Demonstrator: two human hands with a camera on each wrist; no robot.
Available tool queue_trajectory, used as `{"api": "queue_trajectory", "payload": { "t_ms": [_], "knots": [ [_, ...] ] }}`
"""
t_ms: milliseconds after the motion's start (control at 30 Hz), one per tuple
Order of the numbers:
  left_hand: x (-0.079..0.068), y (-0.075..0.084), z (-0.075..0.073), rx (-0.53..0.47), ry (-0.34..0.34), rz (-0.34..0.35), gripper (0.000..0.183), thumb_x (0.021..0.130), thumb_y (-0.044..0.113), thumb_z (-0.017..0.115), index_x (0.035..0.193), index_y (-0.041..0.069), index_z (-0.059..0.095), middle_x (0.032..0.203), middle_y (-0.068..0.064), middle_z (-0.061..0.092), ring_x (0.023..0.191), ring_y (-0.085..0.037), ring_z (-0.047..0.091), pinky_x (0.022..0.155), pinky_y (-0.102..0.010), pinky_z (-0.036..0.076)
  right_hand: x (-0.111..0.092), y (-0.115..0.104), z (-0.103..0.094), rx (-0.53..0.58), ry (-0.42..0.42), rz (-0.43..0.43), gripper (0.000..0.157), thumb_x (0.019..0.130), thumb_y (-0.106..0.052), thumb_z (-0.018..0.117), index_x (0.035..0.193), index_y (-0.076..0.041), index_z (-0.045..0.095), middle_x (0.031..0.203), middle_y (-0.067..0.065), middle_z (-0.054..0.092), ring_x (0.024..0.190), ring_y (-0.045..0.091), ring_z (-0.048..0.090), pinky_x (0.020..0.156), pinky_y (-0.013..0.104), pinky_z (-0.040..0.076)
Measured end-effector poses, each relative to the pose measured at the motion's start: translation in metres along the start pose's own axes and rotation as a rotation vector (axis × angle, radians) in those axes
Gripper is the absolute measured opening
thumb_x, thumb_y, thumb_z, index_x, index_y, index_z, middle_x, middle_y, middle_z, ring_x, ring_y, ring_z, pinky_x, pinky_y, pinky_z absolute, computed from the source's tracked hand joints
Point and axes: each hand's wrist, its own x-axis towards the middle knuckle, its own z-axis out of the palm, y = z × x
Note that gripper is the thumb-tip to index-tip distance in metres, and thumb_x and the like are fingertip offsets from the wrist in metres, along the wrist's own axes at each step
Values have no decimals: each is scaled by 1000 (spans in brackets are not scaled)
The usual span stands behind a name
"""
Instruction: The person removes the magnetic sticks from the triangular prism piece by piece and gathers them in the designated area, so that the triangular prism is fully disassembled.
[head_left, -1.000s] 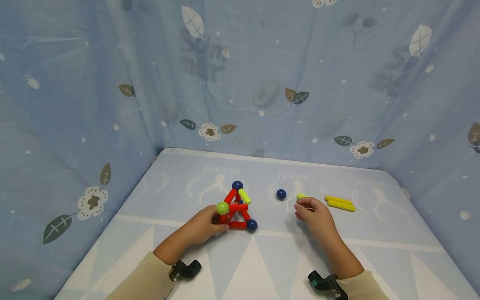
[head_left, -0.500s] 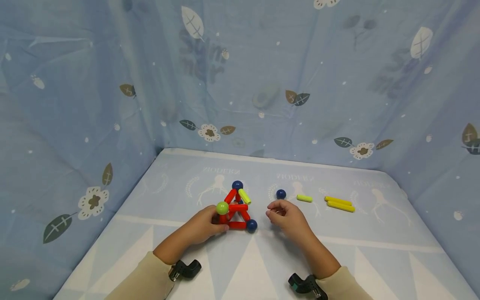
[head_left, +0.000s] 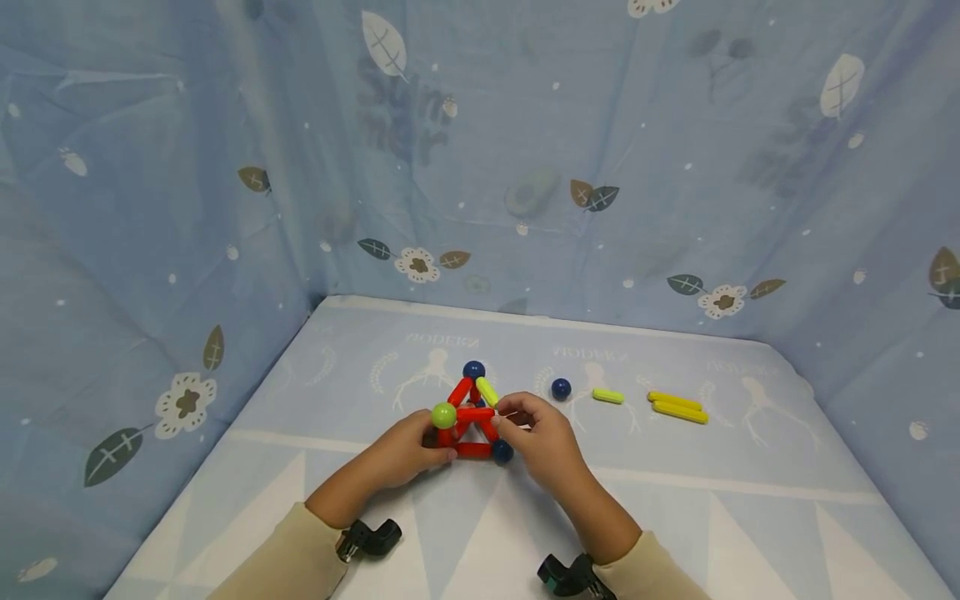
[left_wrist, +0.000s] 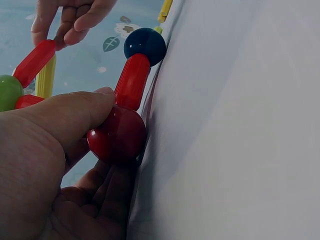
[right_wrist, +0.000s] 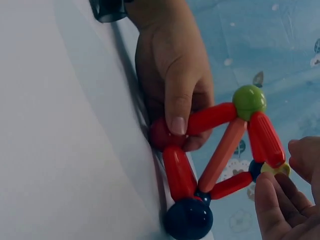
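Observation:
A frame of red magnetic rods (head_left: 475, 451) and balls stands on the table in the head view. My left hand (head_left: 412, 450) steadies it, pinching its red ball (left_wrist: 117, 135) between thumb and fingers. A green ball (head_left: 443, 415) and a blue ball (head_left: 474, 371) form other corners, with another blue ball low at the right. From the top blue ball a yellow-green rod (head_left: 487, 392) slants down. My right hand (head_left: 540, 437) is at the frame's right side, fingers loosely bent beside the ends of this rod and a red rod (right_wrist: 267, 140); no clear grip shows.
On the table, right of the frame, lie a loose blue ball (head_left: 561, 389), a short yellow-green rod (head_left: 608, 396) and two longer yellow rods (head_left: 679, 412). A patterned blue curtain (head_left: 480, 167) rises behind and at both sides.
My right hand has moved left from beside the loose yellow-green rod, which stays on the table, to the frame's right side. My left hand keeps its hold and place.

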Motion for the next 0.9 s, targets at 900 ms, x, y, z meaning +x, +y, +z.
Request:
{"api": "queue_trajectory", "payload": {
  "t_ms": [900],
  "knots": [
    [-3,-6,-1,0,-2,57,50,89,24,86,133,16,65,116,-3,68,111,-21,65,104,-54,51,-7,5,22,359,-98,120,22,97,-18,77,116,-10,70,121,12,67,99,25,75,86,30,60]
  ]
}}
